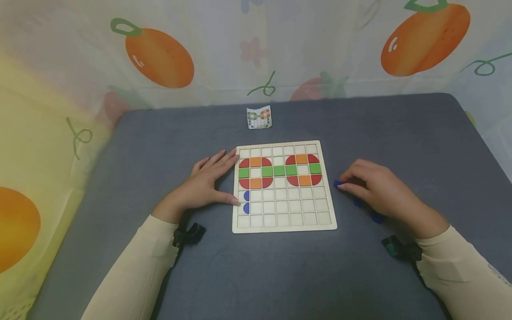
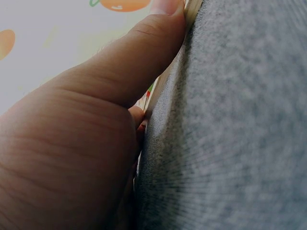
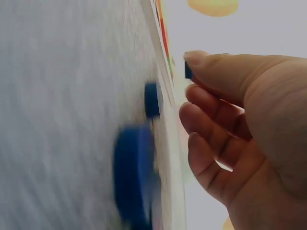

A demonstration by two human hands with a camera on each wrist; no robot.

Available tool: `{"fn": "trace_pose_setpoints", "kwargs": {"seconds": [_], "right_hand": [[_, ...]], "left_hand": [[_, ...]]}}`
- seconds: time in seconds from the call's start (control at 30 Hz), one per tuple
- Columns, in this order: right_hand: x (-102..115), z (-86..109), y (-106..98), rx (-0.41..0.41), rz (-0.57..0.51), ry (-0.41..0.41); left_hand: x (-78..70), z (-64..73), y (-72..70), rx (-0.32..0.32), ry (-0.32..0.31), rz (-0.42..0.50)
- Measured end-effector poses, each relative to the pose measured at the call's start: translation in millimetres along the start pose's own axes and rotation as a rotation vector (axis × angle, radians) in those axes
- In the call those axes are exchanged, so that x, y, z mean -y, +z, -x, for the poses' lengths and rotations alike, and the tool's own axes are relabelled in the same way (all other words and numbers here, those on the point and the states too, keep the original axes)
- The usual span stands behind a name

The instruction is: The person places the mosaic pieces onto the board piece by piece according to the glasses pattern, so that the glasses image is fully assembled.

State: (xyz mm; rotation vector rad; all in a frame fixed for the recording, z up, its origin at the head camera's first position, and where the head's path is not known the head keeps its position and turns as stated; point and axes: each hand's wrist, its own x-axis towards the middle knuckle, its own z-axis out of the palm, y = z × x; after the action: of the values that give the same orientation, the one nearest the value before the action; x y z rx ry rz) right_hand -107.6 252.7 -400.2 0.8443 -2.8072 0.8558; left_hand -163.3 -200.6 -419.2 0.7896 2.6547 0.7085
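Note:
A wooden grid board [image 1: 285,230] lies on the table with red rounded, orange square and green square pieces forming two rings joined by a green square [image 1: 279,170]. Two blue rounded pieces [image 1: 246,208] sit in its left column below the rings. My left hand [image 1: 206,184] is spread at the board's left side, with thumb and fingertips on its edge. Right of the board, my right hand [image 1: 378,189] pinches a small blue piece [image 3: 188,70] between thumb and forefinger. More blue pieces [image 1: 378,218] lie on the table under that hand, partly hidden by it.
A small printed card [image 1: 259,117] with a coloured grid pattern lies behind the board. The grey cloth-covered table [image 1: 280,275] ends at the back against a curtain [image 1: 224,58] printed with fruit. Black wrist mounts [image 1: 190,234] sit at both cuffs.

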Motion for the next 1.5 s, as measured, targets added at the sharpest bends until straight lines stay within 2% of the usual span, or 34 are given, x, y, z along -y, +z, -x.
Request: {"fn": "trace_pose_setpoints", "kwargs": {"seconds": [0.1,0.33,0.57,0.73,0.97,1.17,1.5], "right_hand": [[6.5,-2.4,4.2,-0.018,-0.025,-0.042],[31.5,-8.5,21.7,0.029,-0.080,-0.096],[62.8,-17.8,44.7,0.138,-0.144,-0.141],[83.9,-25.3,60.1,0.186,-0.127,-0.179],[108.6,-38.9,78.9,0.192,-0.081,-0.234],[122.8,-47.2,91.6,0.214,-0.014,-0.205],[134.5,-52.8,103.6,0.185,0.028,-0.166]], "left_hand": [[0.8,0.3,0.4,-0.001,0.002,-0.004],[0.3,-1.3,1.1,0.002,0.005,-0.010],[1.1,-1.4,1.7,0.004,0.003,-0.015],[0.4,-0.4,0.5,0.003,0.003,-0.005],[-1.6,-0.5,-0.3,-0.006,0.003,-0.012],[-1.6,-0.7,-0.7,-0.005,0.001,-0.006],[-2.0,-0.7,-0.9,-0.003,-0.004,-0.007]]}}
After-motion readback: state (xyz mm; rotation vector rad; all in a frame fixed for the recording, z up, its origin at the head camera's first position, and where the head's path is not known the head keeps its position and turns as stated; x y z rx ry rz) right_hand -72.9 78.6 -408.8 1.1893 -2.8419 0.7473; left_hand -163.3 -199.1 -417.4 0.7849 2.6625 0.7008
